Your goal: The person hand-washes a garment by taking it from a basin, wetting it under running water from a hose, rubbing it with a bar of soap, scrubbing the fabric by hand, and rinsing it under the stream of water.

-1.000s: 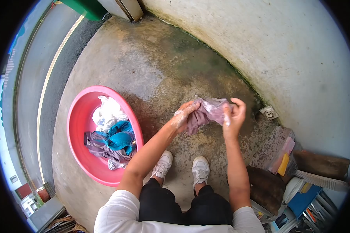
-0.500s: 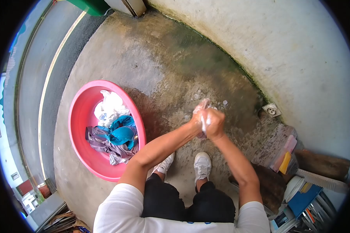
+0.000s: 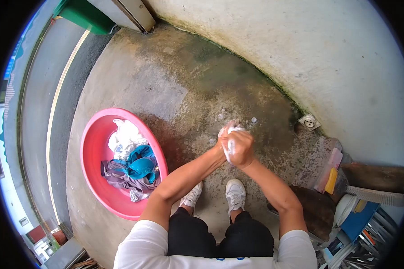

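My two hands are pressed together in front of me, above the wet floor and past my shoes. My right hand (image 3: 242,147) is closed in a fist, facing me, around a soapy white cloth (image 3: 230,147). Behind and to the left of it, my left hand (image 3: 223,131) is closed on the same bundle, its fingers partly hidden. White suds coat the hands, so the cloth's full shape cannot be made out. To the left, a pink basin (image 3: 89,168) holds white clothes (image 3: 125,138), a blue garment (image 3: 141,168) and greyish-purple clothes (image 3: 121,179).
A floor drain (image 3: 309,121) sits by the white wall (image 3: 300,54). Wooden boards (image 3: 375,177), a yellow item (image 3: 331,180) and a blue item (image 3: 360,224) are piled at right. A green bin (image 3: 85,18) stands at the upper left beside the road.
The view has shifted, so the basin and floor appear lower. My joined hands have moved slightly left and down in view, still gripping the soapy bundle.
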Demonstrator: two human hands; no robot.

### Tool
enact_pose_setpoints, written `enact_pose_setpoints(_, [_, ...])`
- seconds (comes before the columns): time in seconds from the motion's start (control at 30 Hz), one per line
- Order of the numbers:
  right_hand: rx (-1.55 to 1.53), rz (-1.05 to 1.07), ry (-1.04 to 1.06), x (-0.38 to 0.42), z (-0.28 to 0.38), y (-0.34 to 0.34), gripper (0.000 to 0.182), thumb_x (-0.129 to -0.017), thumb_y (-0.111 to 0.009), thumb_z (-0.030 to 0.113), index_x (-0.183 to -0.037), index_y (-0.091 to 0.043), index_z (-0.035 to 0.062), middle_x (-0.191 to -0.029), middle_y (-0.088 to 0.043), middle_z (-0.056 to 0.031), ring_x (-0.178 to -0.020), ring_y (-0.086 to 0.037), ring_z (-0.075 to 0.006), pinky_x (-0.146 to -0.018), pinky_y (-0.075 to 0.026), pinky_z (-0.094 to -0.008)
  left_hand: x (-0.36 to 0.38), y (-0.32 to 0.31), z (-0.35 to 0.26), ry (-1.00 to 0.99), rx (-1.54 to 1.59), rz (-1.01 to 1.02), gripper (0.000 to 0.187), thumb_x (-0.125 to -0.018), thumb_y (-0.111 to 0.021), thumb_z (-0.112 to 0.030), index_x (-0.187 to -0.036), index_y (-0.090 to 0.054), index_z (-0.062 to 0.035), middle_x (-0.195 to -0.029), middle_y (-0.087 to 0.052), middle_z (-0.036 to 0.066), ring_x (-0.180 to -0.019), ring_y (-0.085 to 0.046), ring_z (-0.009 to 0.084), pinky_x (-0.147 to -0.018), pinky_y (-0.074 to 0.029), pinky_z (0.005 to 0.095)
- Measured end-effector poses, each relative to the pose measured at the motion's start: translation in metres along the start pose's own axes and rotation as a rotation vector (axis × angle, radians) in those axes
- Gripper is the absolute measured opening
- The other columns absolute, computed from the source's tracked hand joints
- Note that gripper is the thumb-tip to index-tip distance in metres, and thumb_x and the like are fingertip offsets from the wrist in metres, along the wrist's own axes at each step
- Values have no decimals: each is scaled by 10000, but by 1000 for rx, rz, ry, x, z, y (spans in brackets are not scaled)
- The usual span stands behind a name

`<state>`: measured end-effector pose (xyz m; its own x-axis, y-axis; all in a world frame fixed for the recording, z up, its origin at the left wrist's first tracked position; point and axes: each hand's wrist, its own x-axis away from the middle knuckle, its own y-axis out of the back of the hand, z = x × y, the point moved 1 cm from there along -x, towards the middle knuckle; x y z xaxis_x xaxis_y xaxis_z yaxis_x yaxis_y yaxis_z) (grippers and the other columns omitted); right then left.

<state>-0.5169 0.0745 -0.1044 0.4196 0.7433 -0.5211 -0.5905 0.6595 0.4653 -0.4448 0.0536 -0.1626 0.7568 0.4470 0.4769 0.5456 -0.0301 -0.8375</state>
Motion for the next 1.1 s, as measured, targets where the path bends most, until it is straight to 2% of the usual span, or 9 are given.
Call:
enact_pose_setpoints(0.13, [146,8,-160,-7,-20,6,196,-794,-591,126,-610,-573,62,-493,-514,-84,-433,-527,-233,-415,-419,-331,4,-34,-20,109,-261,-328,165,-927,-470,-243,-904,-541,-95,-781,-545,20,-723,-548,123,-614,-469,284])
enact_pose_setpoints(0.23, [108,-13,83,-4,2,-6,205,-799,-584,109,-602,-567,55,-503,-512,-112,-439,-528,-255,-416,-408,-340,-22,16,-15,90,167,386,183,-926,-464,-227,-938,-556,-69,-891,-601,53,-779,-587,155,-651,-487,287])
enact_pose_setpoints(0.37, [145,-6,-223,-6,-39,3,215,-767,-598,104,-563,-547,54,-477,-482,-111,-431,-518,-259,-410,-391,-331,3,-21,-23,154,-315,-236,142,-922,-466,-181,-918,-559,-73,-851,-586,37,-727,-569,114,-554,-443,262])
enact_pose_setpoints(0.47, [96,22,-11,-14,16,8,260,-804,-582,126,-564,-525,43,-478,-472,-123,-428,-512,-279,-407,-381,-347,-26,36,-5,170,314,447,137,-916,-462,-149,-926,-560,-53,-852,-579,45,-704,-557,129,-554,-456,283])
enact_pose_setpoints(0.63, [153,42,-317,-11,-17,10,250,-810,-568,114,-596,-502,2,-531,-477,-158,-463,-506,-324,-444,-377,-398,3,-21,-24,152,-536,-216,200,-920,-414,-208,-779,-506,-100,-692,-497,25,-642,-506,135,-548,-433,280])
enact_pose_setpoints(0.77, [38,-32,79,-2,0,-3,334,-854,-563,224,-575,-522,45,-474,-463,-141,-425,-513,-295,-415,-373,-368,-8,35,-9,79,165,68,104,-868,-512,-122,-792,-563,-72,-735,-547,33,-593,-497,130,-504,-423,293])
enact_pose_setpoints(0.8, [108,-18,-43,-4,-17,1,355,-866,-553,242,-570,-514,50,-468,-450,-115,-420,-493,-259,-413,-358,-357,3,-9,-20,34,-108,-219,133,-880,-502,-157,-801,-562,-68,-711,-559,54,-559,-502,138,-479,-424,285])
enact_pose_setpoints(0.93, [-90,-61,-747,-1,-51,20,459,-921,-493,375,-579,-461,69,-498,-385,27,-438,-356,-113,-413,-276,-316,17,-39,-52,250,-453,-136,220,-894,-522,-238,-775,-583,-63,-604,-553,49,-489,-515,138,-425,-428,264])
enact_pose_setpoints(1.1, [-811,-45,-902,9,-34,49,252,-873,-586,270,-947,-510,42,-905,-507,-31,-809,-475,-72,-708,-383,-206,11,-31,-78,36,-388,-161,244,-901,-524,-310,-880,-565,-70,-717,-601,40,-622,-574,134,-565,-484,284])
